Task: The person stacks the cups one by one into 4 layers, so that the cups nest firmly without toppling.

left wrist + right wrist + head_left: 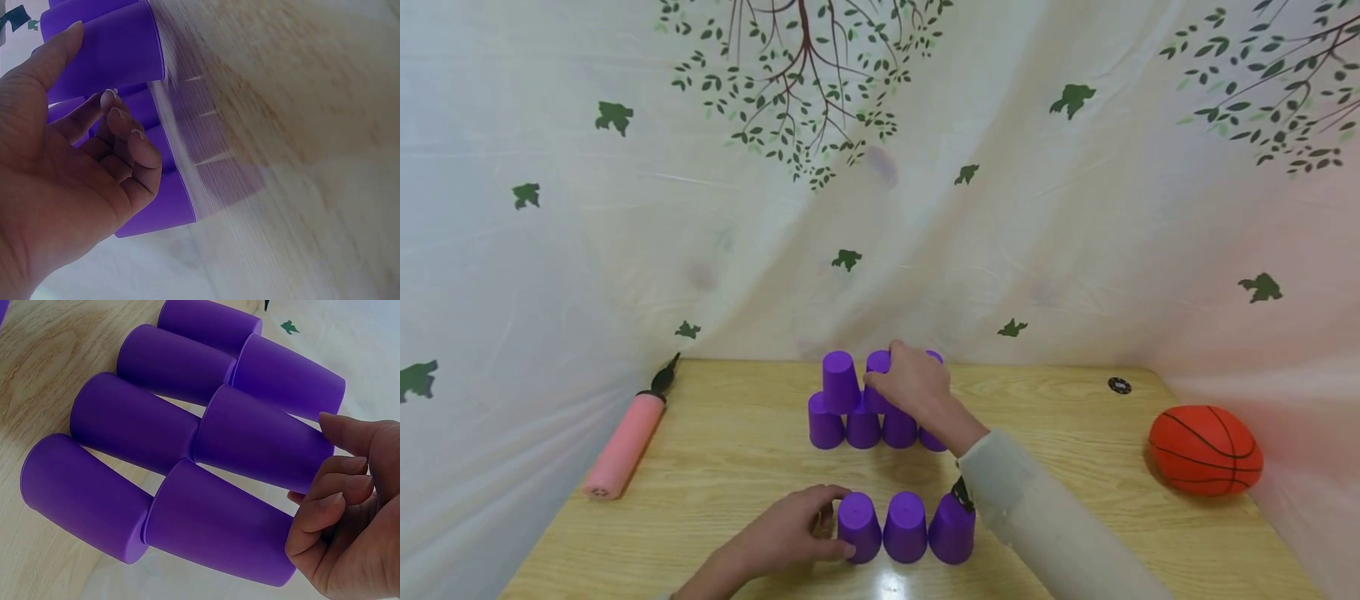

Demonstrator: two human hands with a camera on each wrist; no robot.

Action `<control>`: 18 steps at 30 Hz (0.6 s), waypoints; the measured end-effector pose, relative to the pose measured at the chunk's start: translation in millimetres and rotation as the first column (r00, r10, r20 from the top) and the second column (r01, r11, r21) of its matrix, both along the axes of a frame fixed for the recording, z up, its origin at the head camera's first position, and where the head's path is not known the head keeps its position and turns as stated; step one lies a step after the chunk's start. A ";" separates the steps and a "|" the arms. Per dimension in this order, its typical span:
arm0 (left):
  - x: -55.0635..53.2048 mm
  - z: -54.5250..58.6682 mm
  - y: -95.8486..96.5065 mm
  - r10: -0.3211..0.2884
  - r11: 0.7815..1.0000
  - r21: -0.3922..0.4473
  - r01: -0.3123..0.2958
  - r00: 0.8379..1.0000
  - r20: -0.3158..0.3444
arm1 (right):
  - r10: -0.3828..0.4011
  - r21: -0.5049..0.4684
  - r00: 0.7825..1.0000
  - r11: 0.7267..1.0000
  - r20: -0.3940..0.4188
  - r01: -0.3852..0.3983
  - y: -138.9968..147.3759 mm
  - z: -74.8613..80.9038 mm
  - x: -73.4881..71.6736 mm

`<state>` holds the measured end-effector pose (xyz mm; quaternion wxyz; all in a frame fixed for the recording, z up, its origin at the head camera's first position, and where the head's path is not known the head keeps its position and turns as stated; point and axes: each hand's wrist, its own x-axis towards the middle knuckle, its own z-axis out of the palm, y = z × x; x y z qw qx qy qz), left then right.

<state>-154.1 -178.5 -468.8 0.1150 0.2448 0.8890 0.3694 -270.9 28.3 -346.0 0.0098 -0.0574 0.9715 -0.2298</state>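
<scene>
Tabletop (737,433): purple cups, all upside down, in two groups. Rear group: stack (862,427), four cups below, three above, each upper cup bridging two lower ones. Front group: row (906,527) of three, standing close together.

Right hand (917,382): at the stack. Grip clamped on the middle upper cup (262,437), near its raised base; fingertips on opposite sides of the wall. Cup sits on two lower cups. Right end of stack partly hidden by this hand in the head view. Pale sleeve (1037,500) on this arm.

Left hand (790,529): at the front row. Grip closed around the left-end cup (861,525), thumb against its wall; cup upright on its rim.

Surroundings: pink pump (625,446) at left; red ball (1206,450) at right, black chip (1119,386) behind it. Printed cloth (760,250) hangs behind the tabletop.
</scene>
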 end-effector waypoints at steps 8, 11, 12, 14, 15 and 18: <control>-1.3 1.6 0.7 -0.004 1.000 0.002 0.004 1.000 -0.006 | 0.004 0.004 1.000 1.000 -0.012 -0.004 -2.1 -0.2 -3.1; -1.7 1.6 -0.1 -0.006 1.000 0.007 0.006 1.000 -0.004 | 0.004 0.002 1.000 1.000 -0.016 -0.004 -3.4 -0.9 -4.1; -2.0 1.1 -0.6 -0.006 1.000 0.006 0.006 1.000 -0.003 | 0.004 0.002 1.000 1.000 -0.018 -0.004 -3.7 -1.0 -4.3; -2.7 0.7 -1.3 -0.006 1.000 0.005 0.006 1.000 -0.001 | 0.004 0.004 1.000 1.000 -0.022 -0.004 -4.3 -1.4 -5.2; -3.0 0.7 -1.5 -0.005 1.000 0.004 0.005 1.000 0.002 | 0.005 0.005 1.000 1.000 -0.024 -0.004 -4.6 -1.5 -5.6; -4.3 1.0 -2.2 -0.007 1.000 0.000 0.007 1.000 0.001 | 0.004 0.006 1.000 1.000 -0.028 -0.004 -5.4 -1.7 -6.7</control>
